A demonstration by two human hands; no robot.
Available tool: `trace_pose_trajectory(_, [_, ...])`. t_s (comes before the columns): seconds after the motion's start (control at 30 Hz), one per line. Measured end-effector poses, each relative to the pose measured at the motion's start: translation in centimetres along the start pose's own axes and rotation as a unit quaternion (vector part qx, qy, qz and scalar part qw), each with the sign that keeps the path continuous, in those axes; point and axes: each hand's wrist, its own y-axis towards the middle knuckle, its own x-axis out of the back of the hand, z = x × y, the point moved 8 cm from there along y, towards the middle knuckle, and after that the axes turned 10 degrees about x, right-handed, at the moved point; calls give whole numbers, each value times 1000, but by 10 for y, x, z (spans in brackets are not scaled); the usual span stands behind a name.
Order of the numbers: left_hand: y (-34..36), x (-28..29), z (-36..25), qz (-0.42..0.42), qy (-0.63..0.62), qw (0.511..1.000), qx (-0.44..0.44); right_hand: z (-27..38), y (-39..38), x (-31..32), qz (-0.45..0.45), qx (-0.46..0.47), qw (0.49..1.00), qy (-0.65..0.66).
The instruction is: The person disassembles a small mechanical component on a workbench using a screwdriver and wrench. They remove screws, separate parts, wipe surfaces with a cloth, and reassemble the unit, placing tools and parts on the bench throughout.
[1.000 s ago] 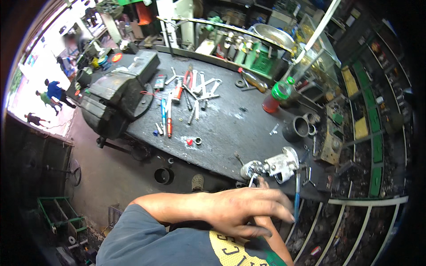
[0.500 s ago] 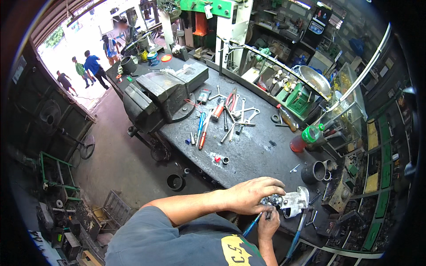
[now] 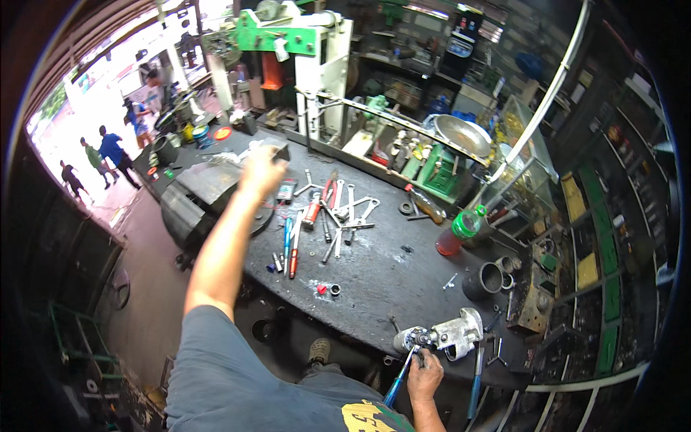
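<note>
My right hand (image 3: 425,369) is at the near edge of the dark workbench (image 3: 392,270), shut on a blue-handled screwdriver (image 3: 398,380). The screwdriver's tip meets a silver metal motor part (image 3: 450,334) lying on the bench. My left arm stretches far out to the left. My left hand (image 3: 260,171) hovers over the big grey vise (image 3: 205,198), next to a grey block (image 3: 278,149). It is blurred, and I cannot see whether its fingers hold anything.
Wrenches, pliers and screwdrivers (image 3: 324,219) lie scattered mid-bench. A green bottle with red liquid (image 3: 461,230) and a short dark pipe (image 3: 484,281) stand to the right. A green and white press (image 3: 302,50) rises behind. People walk outside at the far left (image 3: 108,151).
My left hand has left the motor part and swung out to the vise. My right hand stays on the screwdriver at the part.
</note>
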Motion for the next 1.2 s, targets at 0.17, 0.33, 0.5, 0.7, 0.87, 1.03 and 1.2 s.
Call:
trace_pose_trajectory(0.17, [157,-74,199,148,252,945,147,-9,-6,-2,8,-50,998,-24])
trace_pose_trajectory(0.33, [266,-65,352,193,387,896,97,-8,3,-12,4,-62,998,-28])
trace_pose_trajectory(0.5, [282,-126,336,196,347,905,150,-1,0,-5,-18,-110,993,-35])
trace_pose_trajectory(0.7, [296,-118,340,174,321,915,170,0,0,-9,-8,-132,991,-30])
trace_pose_trajectory(0.87, [299,-128,352,168,300,923,173,3,0,-10,3,-146,989,-34])
trace_pose_trajectory(1.03, [299,-131,364,160,281,930,177,8,1,-9,1,-142,989,-43])
trace_pose_trajectory(1.2, [295,-131,378,153,250,938,187,7,0,-10,7,-150,986,-66])
